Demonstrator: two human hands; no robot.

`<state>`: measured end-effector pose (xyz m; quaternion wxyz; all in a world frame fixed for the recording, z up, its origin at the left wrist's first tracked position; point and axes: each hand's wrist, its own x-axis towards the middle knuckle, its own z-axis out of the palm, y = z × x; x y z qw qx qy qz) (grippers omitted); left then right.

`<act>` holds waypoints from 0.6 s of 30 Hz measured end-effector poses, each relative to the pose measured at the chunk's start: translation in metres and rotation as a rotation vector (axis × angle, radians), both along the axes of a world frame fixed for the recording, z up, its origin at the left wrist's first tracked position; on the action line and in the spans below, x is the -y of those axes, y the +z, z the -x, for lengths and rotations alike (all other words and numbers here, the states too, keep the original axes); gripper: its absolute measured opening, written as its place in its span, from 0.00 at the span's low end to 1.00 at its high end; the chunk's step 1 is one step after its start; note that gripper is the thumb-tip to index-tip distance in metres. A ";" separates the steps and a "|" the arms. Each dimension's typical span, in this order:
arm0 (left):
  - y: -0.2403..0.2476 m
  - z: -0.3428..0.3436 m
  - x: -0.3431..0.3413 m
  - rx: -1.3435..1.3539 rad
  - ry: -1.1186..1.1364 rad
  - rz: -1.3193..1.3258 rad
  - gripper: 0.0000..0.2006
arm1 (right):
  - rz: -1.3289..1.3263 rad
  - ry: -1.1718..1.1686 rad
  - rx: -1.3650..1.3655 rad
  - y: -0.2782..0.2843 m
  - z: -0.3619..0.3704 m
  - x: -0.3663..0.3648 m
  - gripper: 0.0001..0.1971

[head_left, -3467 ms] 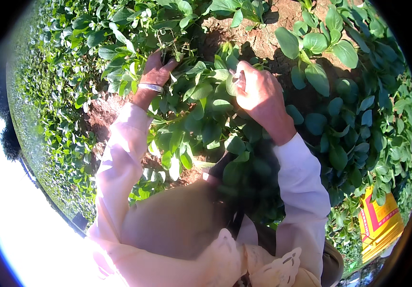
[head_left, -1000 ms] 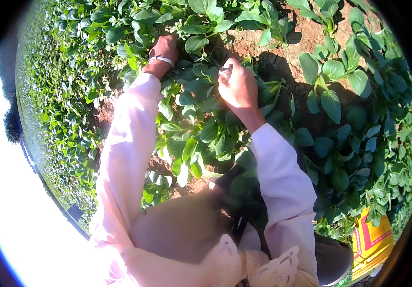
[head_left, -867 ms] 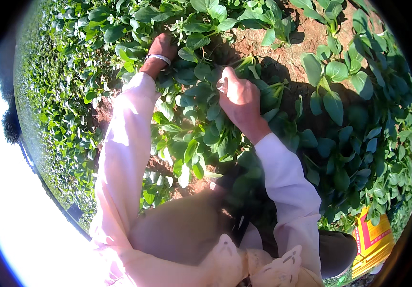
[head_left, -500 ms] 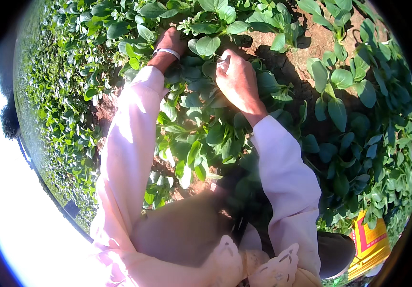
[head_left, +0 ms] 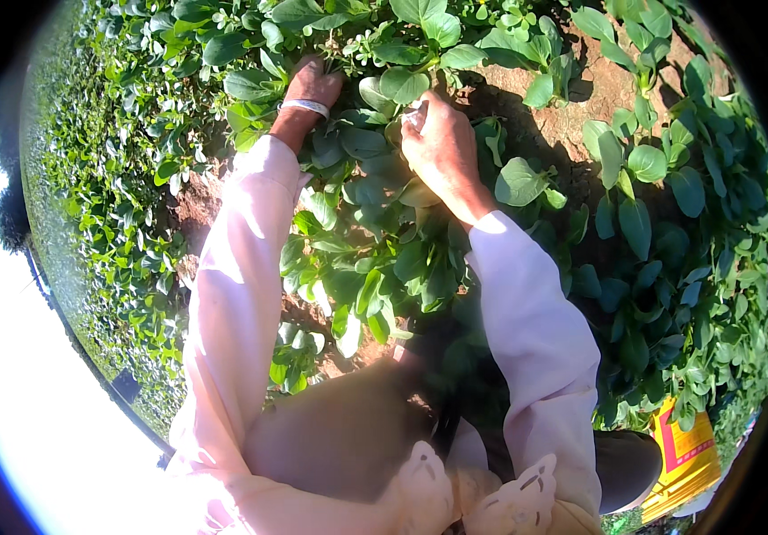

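My left hand (head_left: pixel 314 87), with a pale band (head_left: pixel 305 107) at its wrist, reaches in among the leaves at the upper middle. Its fingers are curled and partly hidden, right beside a small-leaved plant (head_left: pixel 348 55); what they hold I cannot make out. To the right, my right hand (head_left: pixel 445 152) is closed in a fist. A small whitish, shiny thing (head_left: pixel 415 116) shows at its thumb and forefinger, too little of it visible to name. Broad-leaved green plants (head_left: pixel 402 85) surround both hands, and more leaves (head_left: pixel 375 259) lie beneath my forearms.
Dry brown soil (head_left: pixel 527 116) shows between plants at the upper right. A yellow printed package (head_left: pixel 683 455) lies at the lower right, past my dark shoe (head_left: pixel 627 468). Dense low greenery (head_left: pixel 125 205) spreads to the left. My bent knee (head_left: pixel 330 437) is below.
The plants sit slightly lower in the picture. My left hand has shifted slightly, its wrist band showing more fully. My right hand stays closed in nearly the same place.
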<state>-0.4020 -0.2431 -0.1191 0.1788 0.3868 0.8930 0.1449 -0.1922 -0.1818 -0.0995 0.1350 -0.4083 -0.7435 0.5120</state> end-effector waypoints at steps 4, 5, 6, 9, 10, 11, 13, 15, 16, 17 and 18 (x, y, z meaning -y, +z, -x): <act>-0.012 0.010 0.012 0.090 0.010 -0.332 0.16 | -0.090 -0.033 -0.069 0.016 -0.041 0.020 0.08; -0.012 0.006 0.008 0.127 -0.068 -0.380 0.21 | -0.100 -0.023 -0.068 0.017 -0.048 0.022 0.09; -0.011 0.001 0.004 0.162 -0.145 -0.428 0.27 | -0.108 -0.011 -0.068 0.018 -0.051 0.023 0.11; -0.002 -0.007 -0.010 -0.171 -0.292 -0.067 0.23 | -0.206 0.036 0.130 0.012 -0.026 0.016 0.11; -0.026 0.007 -0.010 -0.305 -0.439 -0.032 0.15 | -0.187 0.056 0.071 0.007 -0.016 0.014 0.10; -0.020 -0.006 -0.022 -0.358 -0.421 0.092 0.11 | -0.193 0.035 0.090 0.001 -0.009 0.009 0.10; -0.002 -0.020 -0.039 -0.464 -0.387 0.236 0.06 | -0.164 0.012 0.116 -0.002 -0.002 0.004 0.09; -0.015 -0.006 -0.037 -0.461 -0.364 0.132 0.12 | -0.189 0.030 0.088 0.006 -0.002 0.001 0.08; -0.025 0.003 -0.034 -0.438 -0.349 -0.010 0.15 | -0.205 0.034 0.070 0.011 0.000 -0.002 0.08; -0.024 0.002 -0.033 -0.383 -0.326 -0.074 0.20 | -0.175 0.043 0.067 0.017 -0.006 -0.003 0.08; -0.025 0.003 -0.029 -0.289 -0.245 -0.103 0.19 | -0.203 0.067 0.113 0.022 -0.015 0.000 0.09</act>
